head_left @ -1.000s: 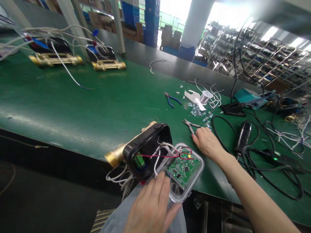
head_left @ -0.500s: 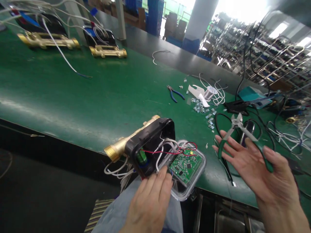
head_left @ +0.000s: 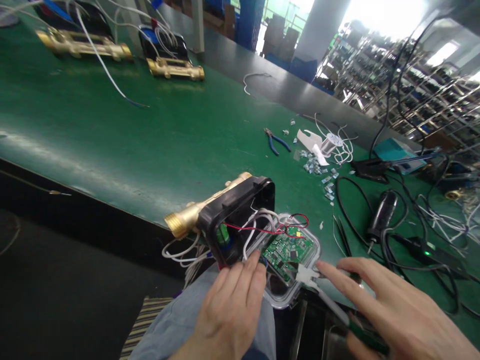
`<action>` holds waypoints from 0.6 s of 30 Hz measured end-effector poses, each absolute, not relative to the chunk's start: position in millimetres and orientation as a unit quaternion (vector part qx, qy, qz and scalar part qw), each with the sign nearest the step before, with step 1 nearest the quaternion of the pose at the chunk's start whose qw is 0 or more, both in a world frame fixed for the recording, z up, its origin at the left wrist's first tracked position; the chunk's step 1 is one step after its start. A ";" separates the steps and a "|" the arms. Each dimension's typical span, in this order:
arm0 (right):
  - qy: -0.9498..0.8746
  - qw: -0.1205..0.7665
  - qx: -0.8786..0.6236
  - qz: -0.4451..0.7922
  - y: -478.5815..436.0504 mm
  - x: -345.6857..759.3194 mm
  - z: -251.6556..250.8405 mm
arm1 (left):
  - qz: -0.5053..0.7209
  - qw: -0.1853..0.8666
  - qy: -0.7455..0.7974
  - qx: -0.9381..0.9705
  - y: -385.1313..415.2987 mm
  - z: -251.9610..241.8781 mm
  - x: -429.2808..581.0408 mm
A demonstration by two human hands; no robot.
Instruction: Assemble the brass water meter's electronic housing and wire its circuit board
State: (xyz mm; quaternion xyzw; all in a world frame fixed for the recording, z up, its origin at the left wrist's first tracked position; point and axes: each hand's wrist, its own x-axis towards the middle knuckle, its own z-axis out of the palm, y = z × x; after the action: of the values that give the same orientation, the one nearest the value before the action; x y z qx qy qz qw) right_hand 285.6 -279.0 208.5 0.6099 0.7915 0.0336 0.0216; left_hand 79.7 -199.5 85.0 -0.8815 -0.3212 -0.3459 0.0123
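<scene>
No text, number or brand can be read here. The green circuit board (head_left: 288, 251) inside the clear cover (head_left: 279, 300) has fine pale markings, but they are too small and blurred to make out. The side cutters (head_left: 305, 277) and the black meter housing (head_left: 240, 205) show no legible mark either.

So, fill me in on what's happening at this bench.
A person works on an opened meter at the edge of the green bench. The left hand rests its fingers against the black housing. The right hand holds green-handled cutters, tips at the circuit board in the clear cover. Blue pliers lie farther back.
</scene>
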 end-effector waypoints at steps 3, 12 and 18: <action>0.818 0.099 0.548 0.142 -261.4 276.9 210.7 | -0.347 0.008 -0.323 -0.880 -199.4 85.7 80.4; 0.854 0.173 0.449 0.198 -230.7 252.1 223.8 | -0.349 -0.024 -0.341 -0.873 -200.4 85.6 82.9; 0.859 0.198 0.418 0.221 -226.2 242.8 227.5 | -0.370 -0.030 -0.343 -0.863 -199.4 88.4 82.8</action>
State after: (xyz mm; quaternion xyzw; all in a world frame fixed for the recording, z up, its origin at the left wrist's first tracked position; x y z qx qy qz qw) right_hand 242.8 -226.2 227.5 0.4177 0.8587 0.2209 0.1983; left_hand 82.8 -199.4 88.4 -0.8627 -0.3433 -0.3702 -0.0297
